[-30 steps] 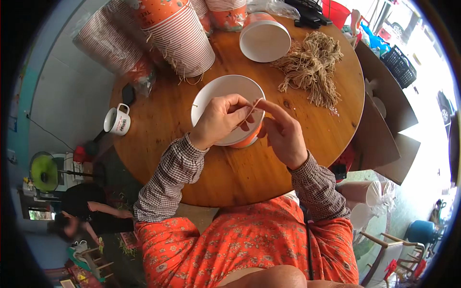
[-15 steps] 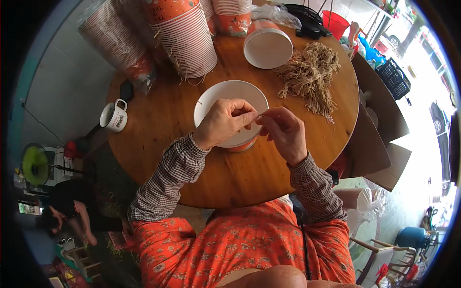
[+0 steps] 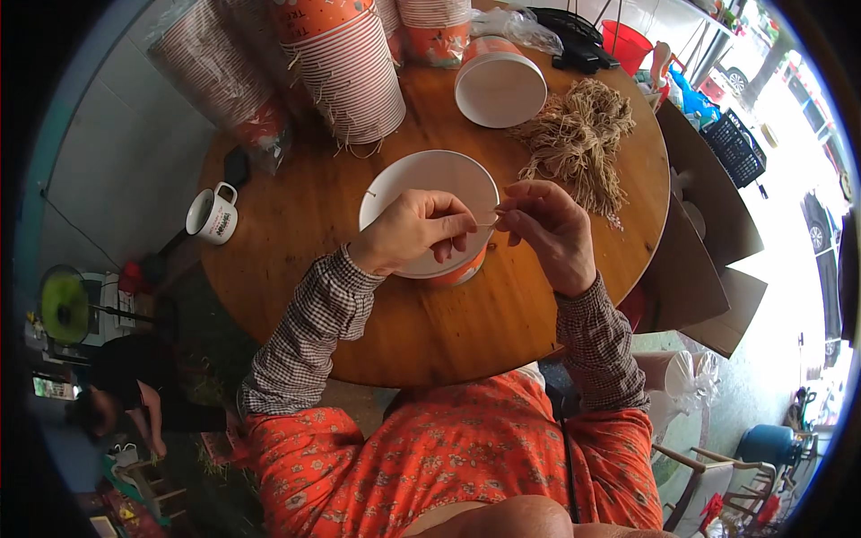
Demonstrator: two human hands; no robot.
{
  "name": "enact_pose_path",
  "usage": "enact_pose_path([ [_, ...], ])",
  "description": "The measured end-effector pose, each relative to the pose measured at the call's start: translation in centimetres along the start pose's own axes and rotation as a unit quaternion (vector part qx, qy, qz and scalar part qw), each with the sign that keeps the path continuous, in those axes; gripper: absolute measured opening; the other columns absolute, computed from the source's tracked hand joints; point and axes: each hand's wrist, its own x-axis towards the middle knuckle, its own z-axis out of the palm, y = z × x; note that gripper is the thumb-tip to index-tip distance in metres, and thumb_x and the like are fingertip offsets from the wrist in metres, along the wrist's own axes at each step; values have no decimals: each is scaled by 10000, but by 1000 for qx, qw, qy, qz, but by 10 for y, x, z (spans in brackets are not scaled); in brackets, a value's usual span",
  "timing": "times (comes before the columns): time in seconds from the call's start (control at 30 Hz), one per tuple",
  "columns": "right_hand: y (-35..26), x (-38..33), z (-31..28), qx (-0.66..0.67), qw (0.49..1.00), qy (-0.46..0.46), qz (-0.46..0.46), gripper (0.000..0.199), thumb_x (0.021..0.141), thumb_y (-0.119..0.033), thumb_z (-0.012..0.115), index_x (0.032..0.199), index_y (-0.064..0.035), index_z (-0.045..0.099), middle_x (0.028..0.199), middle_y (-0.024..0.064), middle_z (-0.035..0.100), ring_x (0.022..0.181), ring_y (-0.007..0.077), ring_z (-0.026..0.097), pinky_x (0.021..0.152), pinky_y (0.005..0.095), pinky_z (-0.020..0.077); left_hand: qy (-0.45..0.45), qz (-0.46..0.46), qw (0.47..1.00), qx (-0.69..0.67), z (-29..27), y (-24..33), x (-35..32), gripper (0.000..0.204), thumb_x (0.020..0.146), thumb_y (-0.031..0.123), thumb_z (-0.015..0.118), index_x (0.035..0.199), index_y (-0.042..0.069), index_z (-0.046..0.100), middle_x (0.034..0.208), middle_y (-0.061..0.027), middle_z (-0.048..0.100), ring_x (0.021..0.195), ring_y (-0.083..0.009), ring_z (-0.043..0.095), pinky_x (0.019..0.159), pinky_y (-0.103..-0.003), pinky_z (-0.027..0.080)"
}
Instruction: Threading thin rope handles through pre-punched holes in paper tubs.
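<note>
Left hand [image 3: 408,235] and right hand [image 3: 549,233] meet over white-and-orange paper bucket [image 3: 421,184], fingertips of both pinched shut on thin tan twine strand [image 3: 489,218] stretched between them. Bucket sits upright on round wooden table [image 3: 323,215], near the person's edge, partly hidden under left hand. Pile of loose tan twine pieces [image 3: 578,139] lies just right of bucket, behind right hand. Second white paper bucket [image 3: 500,85] stands further back. Tall nested stacks of striped orange-and-white buckets [image 3: 345,67] at far left. White enamel mug [image 3: 213,215] at table's left edge.
</note>
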Motion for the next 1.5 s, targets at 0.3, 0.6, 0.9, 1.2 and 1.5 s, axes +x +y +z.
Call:
enact_pose_path([
  [0.3,10,-8,0,-195,979,50,-35,184,888,20,574,1068,26,612,858,42,635,775,103,644,611,228,516,-51,-78,944,-316,7,-1,5,203,963,172,553,1035,-7,615,637,78,420,478,-14,309,436,-172,271],
  [0.6,24,-10,-20,139,987,70,39,188,940,-81,566,1099,19,567,845,76,663,722,118,623,631,239,508,44,11,979,-200,29,-1,12,210,956,139,544,1035,-17,660,672,59,494,495,9,355,431,-144,283],
  [0.9,8,-13,-21,-63,990,121,-34,95,909,-22,579,996,-6,610,845,66,667,731,112,625,597,243,505,98,-10,985,-141,43,0,18,227,955,149,547,1077,-8,656,772,45,550,541,12,381,465,-145,312],
  [1.2,-1,-10,-21,-261,956,90,-104,99,830,-43,664,920,-19,628,846,52,635,672,117,608,564,244,482,103,1,984,-145,48,2,25,211,928,157,593,1077,40,687,677,66,528,476,27,344,409,-139,254],
  [1.5,2,16,-30,-282,949,26,-139,90,821,-53,685,910,-45,673,866,17,599,709,92,561,598,235,460,128,131,983,-4,52,2,34,243,921,165,611,1097,6,661,864,18,638,721,-15,538,658,-164,446],
])
